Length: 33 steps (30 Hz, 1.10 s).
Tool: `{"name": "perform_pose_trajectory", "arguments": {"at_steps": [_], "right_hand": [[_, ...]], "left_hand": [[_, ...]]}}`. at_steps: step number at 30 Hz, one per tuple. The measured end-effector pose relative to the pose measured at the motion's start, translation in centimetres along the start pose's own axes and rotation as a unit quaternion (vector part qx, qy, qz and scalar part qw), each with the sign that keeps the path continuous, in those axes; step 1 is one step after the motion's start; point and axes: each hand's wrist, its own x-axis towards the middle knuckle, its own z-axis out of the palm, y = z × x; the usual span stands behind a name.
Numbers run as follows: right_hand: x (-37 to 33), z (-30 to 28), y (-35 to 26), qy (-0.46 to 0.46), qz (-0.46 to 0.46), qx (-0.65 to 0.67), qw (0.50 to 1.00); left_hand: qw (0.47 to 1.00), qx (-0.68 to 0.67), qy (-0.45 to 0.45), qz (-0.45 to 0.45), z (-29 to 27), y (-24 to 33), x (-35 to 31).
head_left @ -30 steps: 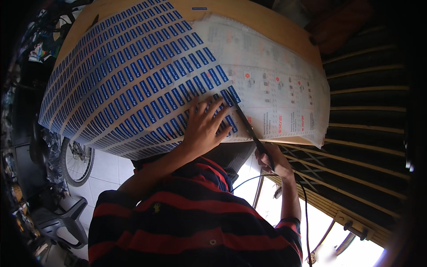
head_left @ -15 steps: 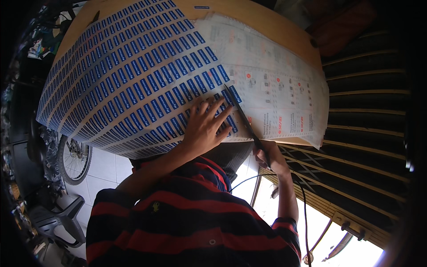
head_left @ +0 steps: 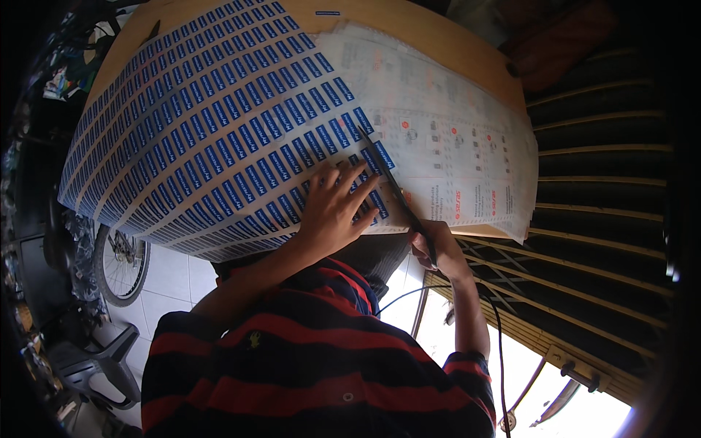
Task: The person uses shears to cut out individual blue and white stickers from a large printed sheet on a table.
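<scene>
A large sheet of blue rectangular labels (head_left: 212, 142) in rows lies across the table, curving down at its left side. My left hand (head_left: 336, 204) rests palm down on its near right part, fingers spread over the labels. In my right hand (head_left: 442, 252), at the table's near edge, is a pair of long dark scissors (head_left: 398, 191). The blades point away to the upper left and lie along the sheet's right-hand label column, just right of my left fingertips. Most of the scissors' handle is hidden by my right hand. White printed sheets (head_left: 467, 160) lie right of the labels.
The wooden table (head_left: 431, 25) shows along the far side, with one loose blue label strip (head_left: 328, 13) on it. A folding slatted gate (head_left: 599, 182) stands at the right. A bicycle wheel (head_left: 120, 266) and a black plastic chair (head_left: 98, 361) are at the left. A dark cable (head_left: 500, 350) hangs near my right arm.
My right hand has moved slightly forward and left, and the scissors' tips now reach farther up the label sheet. My left hand stays nearly in place.
</scene>
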Motion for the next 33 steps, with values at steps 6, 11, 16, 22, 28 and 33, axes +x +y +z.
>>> {"name": "perform_pose_trajectory", "arguments": {"at_steps": [6,11,16,22,28,33], "right_hand": [[0.7,0.3,-0.9,-0.004,-0.010,-0.006,1.000],[1.0,0.3,-0.9,0.005,-0.018,-0.029,0.999],[1.7,0.6,-1.5,0.005,-0.002,-0.019,1.000],[2.1,1.2,-3.3,0.013,-0.005,-0.018,1.000],[3.4,1.7,-4.5,0.001,-0.022,0.000,1.000],[4.1,2.0,-5.5,0.007,-0.005,0.005,1.000]], "left_hand": [[1.000,-0.001,-0.007,0.000,-0.1,-0.1,0.0],[1.000,0.007,-0.006,0.003,-0.2,-0.2,-0.1],[1.000,0.000,-0.009,0.005,0.0,-0.4,-0.2],[1.000,-0.002,-0.007,0.008,-0.1,-0.5,-0.3],[1.000,-0.018,-0.007,0.008,-0.6,-0.4,-0.1],[1.000,-0.017,0.000,0.005,-0.4,-0.6,-0.2]]}}
